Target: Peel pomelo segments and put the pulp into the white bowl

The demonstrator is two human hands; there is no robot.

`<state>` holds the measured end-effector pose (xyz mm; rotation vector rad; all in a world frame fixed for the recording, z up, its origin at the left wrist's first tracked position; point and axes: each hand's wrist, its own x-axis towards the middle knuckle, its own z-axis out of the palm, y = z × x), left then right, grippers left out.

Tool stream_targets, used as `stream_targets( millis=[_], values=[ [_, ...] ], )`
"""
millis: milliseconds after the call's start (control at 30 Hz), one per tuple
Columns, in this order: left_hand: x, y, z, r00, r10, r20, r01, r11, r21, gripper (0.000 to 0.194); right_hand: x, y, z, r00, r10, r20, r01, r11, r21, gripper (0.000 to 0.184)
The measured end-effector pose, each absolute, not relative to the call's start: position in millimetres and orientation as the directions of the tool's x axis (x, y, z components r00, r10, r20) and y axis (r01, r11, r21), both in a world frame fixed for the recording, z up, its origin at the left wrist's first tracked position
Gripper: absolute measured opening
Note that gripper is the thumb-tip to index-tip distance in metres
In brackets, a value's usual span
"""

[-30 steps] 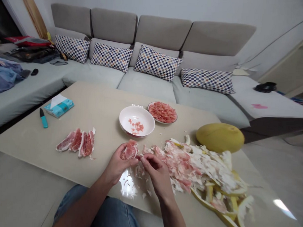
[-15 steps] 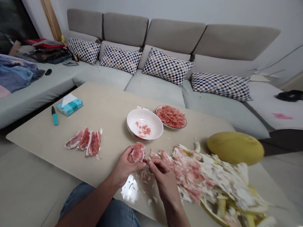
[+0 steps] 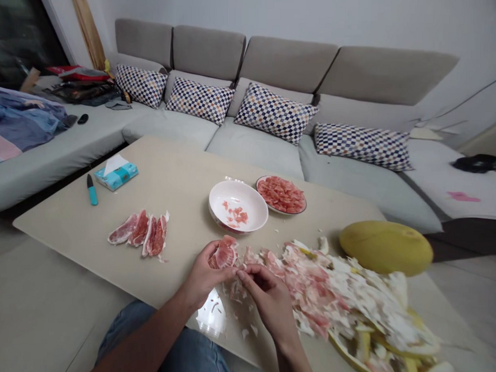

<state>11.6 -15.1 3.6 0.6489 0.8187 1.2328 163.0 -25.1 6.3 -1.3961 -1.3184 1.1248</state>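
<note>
My left hand (image 3: 204,274) is closed round a pink pomelo segment (image 3: 226,253), part of its white membrane opened out. My right hand (image 3: 267,295) is in a pinch right beside it, thumb and fingertips against the left thumb; what lies between them is too small to make out. Just beyond the hands sits a white bowl (image 3: 256,210) with a few bits of pink flesh in it. Several unpeeled segments (image 3: 139,234) lie in a row to the left. A heap of membrane and peel scraps (image 3: 321,286) spreads to the right of my right hand.
A plate of pink pulp (image 3: 281,195) stands behind the bowl. One whole pomelo (image 3: 386,247) rests at the right of the table (image 3: 167,161). Toward the left are a small knife (image 3: 92,190) and a tissue pack (image 3: 117,174). Beyond the table runs a sofa (image 3: 253,148).
My right fingertips have moved slightly left, up against the left thumb. The left hand keeps its hold on the segment. The whole view has shifted a little.
</note>
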Motion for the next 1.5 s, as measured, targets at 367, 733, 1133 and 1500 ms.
stream_targets(
  millis=[367,733,1133,1500],
  values=[
    [8.3,-12.5,3.2,0.123,0.969,-0.216,-0.543,0.248,0.802,0.054,189.0,6.2,30.6,-0.151,0.987,0.051,0.428,0.112,-0.897,0.018],
    [8.0,-8.7,3.0,0.085,0.974,-0.21,-0.553,0.222,0.803,0.058,167.2,22.6,52.3,-0.175,0.962,0.211,0.457,0.27,-0.847,0.022],
    [7.8,-13.3,6.2,0.212,0.945,-0.25,-0.5,0.325,0.802,0.033,200.9,-17.0,35.4,-0.165,0.959,0.231,0.673,0.281,-0.684,0.023],
    [11.0,-12.7,0.3,0.245,0.968,-0.052,-0.248,0.114,0.962,0.023,177.5,-15.1,50.2,-0.198,0.944,0.266,0.549,0.331,-0.767,0.017]
  ],
)
